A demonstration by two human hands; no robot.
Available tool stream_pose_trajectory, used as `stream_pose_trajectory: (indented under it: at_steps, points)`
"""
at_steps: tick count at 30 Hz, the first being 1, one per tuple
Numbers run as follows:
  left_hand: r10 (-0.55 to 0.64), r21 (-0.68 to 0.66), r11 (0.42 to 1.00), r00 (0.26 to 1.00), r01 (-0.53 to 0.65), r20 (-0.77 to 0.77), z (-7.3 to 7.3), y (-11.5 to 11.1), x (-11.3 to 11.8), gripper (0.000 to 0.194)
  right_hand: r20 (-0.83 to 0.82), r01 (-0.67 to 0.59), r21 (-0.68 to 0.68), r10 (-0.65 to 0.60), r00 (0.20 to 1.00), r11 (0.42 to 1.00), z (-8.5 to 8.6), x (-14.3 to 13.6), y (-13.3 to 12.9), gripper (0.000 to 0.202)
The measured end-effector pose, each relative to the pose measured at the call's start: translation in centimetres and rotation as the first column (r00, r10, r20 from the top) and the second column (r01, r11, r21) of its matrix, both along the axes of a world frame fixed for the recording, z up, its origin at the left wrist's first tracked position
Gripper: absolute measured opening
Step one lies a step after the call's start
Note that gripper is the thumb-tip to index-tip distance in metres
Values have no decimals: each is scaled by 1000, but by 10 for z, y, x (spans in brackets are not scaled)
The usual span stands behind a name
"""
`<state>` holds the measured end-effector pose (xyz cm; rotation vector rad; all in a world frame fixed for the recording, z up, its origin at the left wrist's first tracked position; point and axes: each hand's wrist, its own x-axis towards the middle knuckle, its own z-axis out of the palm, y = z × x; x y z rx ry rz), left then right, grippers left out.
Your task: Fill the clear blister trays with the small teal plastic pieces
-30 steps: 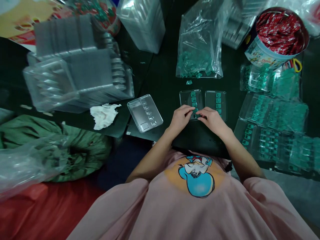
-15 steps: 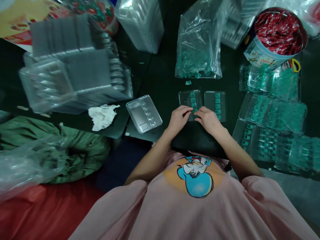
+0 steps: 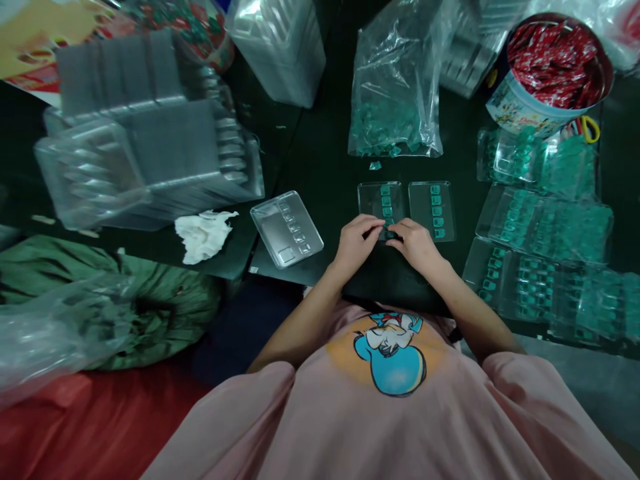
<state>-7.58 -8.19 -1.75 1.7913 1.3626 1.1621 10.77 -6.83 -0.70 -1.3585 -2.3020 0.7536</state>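
A clear plastic tray point(image 3: 369, 200) lies in front of me, with a column of small green translucent pieces point(image 3: 386, 201) in its slots. Over its lower end, my left hand point(image 3: 356, 244) has its fingers bent together at the column; what they grip is too small to make out. My right hand point(image 3: 416, 245) comes from the other side, thumb and forefinger closed about a green piece at the bottom of the column. Just right lies a second clear tray point(image 3: 419, 211), its column filled with green pieces. The fingers partly cover the first tray's lower slots.
Left of my hands is a tray point(image 3: 274, 235) without green pieces, then crumpled white tissue point(image 3: 203, 237) and stacked clear trays point(image 3: 175, 143). A plastic bag point(image 3: 395, 80) of green pieces stands ahead. Filled trays point(image 3: 545, 220) and a tin point(image 3: 530, 110) of red packets are on the right.
Both hands have shifted slightly down the column towards the tray's near end. The right hand has drawn back a little, uncovering the bottom of the second tray's column.
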Motion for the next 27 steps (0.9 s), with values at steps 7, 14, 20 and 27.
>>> stream_pose_trajectory:
  at_steps: [7, 14, 20, 27]
  points:
    - [-135, 24, 989, 971, 143, -196, -5, -6, 7, 18, -68, 107, 19, -105, 992, 994, 8, 9, -8, 14]
    - [-134, 46, 986, 922, 162, -363, -14, 2, 13, 22, 46, 414, 143, -424, 905, 899, 12, 37, 22, 25]
    - [-115, 72, 985, 910, 156, -398, -12, -3, 15, 18, 156, 495, 38, -494, 855, 868, 5, 31, 41, 39]
    - [-143, 138, 968, 916, 208, -374, -9, -16, 30, 21, 13, 507, -14, -507, 862, 862, 7, 46, 32, 47]
